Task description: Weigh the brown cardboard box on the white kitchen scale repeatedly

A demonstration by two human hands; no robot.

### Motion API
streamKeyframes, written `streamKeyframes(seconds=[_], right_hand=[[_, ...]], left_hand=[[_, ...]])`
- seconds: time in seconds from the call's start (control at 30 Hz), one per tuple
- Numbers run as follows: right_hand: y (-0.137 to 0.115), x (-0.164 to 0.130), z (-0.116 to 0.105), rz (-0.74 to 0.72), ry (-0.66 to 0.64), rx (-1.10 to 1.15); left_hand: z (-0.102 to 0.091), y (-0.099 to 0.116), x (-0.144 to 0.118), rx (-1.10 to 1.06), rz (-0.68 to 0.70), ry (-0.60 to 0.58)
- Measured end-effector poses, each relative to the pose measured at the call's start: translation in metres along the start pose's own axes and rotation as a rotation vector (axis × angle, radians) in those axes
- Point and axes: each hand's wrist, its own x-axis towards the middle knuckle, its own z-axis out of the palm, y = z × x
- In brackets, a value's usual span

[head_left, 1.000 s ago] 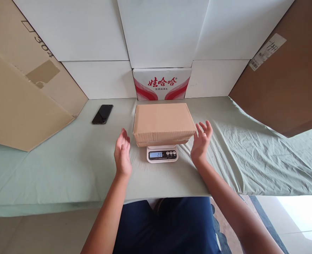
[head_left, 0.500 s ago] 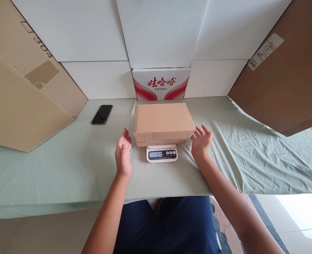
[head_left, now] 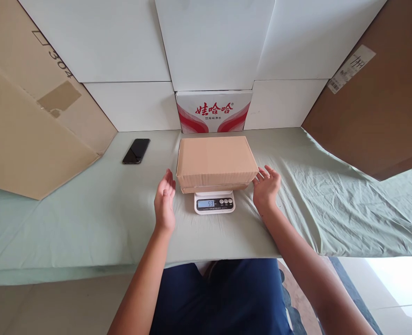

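A closed brown cardboard box [head_left: 216,156] rests on a white digital kitchen scale [head_left: 214,210], hiding the weighing plate. The scale's lit display seems to read 53, beside a row of small buttons. My left hand [head_left: 164,200] is held upright just left of the box, open, with a narrow gap to its side. On the other side my right hand [head_left: 266,186] is open, palm turned up and fingers apart, close to the box's right front corner; whether the fingertips touch it I cannot tell. Neither hand holds anything.
A black phone [head_left: 136,151] lies left on the green cloth [head_left: 97,218]. Behind stands a white-and-red printed carton [head_left: 214,122] against white panels [head_left: 122,42]. Large cardboard sheets flank the left [head_left: 24,139] and right [head_left: 352,125] sides.
The display has gone from about 51 to about 53. My left hand has shifted very slightly right in the picture; the box and my right hand look nearly the same.
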Motion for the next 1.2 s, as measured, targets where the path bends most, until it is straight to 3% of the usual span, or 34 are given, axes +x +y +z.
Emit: streamKeyframes(seconds=[0.37, 1.07, 1.2], right_hand=[[-0.002, -0.006, 0.004, 0.011, -0.037, -0.020], [0.011, -0.001, -0.003, -0.026, -0.360, -0.130], [0.010, -0.004, -0.002, -0.014, -0.373, -0.169]], left_hand=[[0.002, 0.001, 0.000, 0.008, -0.023, 0.000], [0.003, 0.002, 0.000, 0.053, -0.073, -0.012], [0.004, 0.004, -0.001, 0.067, -0.069, -0.014]])
